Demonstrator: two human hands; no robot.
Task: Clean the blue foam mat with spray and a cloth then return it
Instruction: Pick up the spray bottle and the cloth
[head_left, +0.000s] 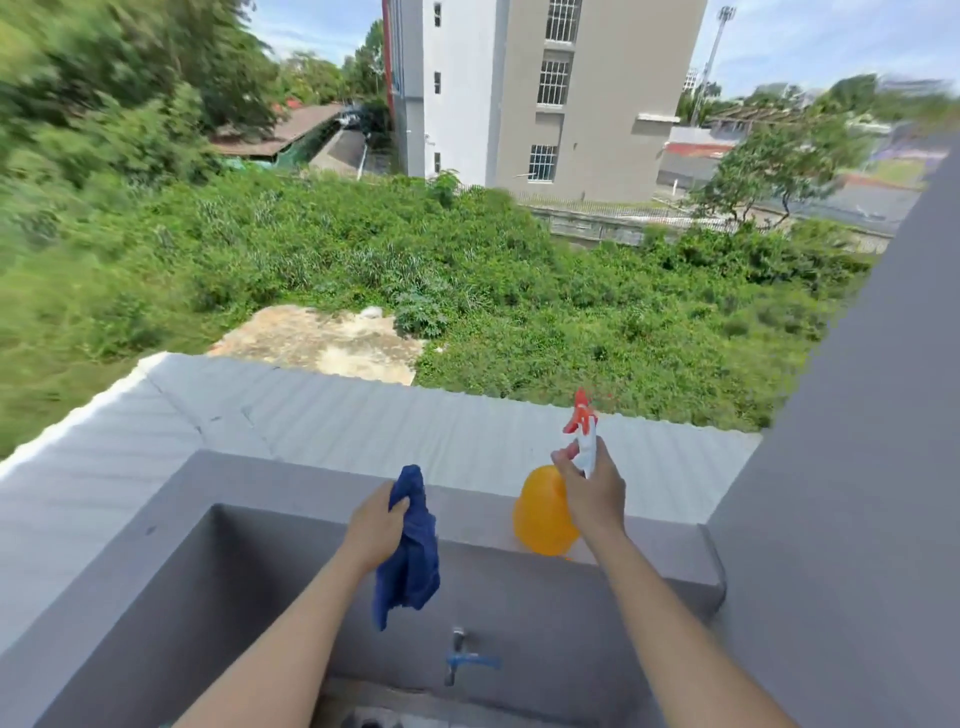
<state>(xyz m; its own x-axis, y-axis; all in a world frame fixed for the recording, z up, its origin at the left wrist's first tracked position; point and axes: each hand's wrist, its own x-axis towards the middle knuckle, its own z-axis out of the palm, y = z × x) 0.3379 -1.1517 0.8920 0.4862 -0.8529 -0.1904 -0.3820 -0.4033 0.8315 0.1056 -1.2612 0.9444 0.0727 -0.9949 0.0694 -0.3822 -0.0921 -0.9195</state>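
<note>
My left hand (375, 530) grips a dark blue cloth (410, 551), which hangs down over the inner face of a grey parapet wall. My right hand (595, 493) is closed around the white neck of a spray bottle (543, 512). The bottle has an orange-yellow body and a red-and-white trigger head, and its base rests on or just above the top of the grey ledge (322, 483). No blue foam mat is in view.
A metal tap with a blue handle (465, 661) sticks out of the wall below my hands. A grey wall (857, 467) rises at the right. Beyond the ledge lie a corrugated white roof (363, 410), green scrub and a tall building.
</note>
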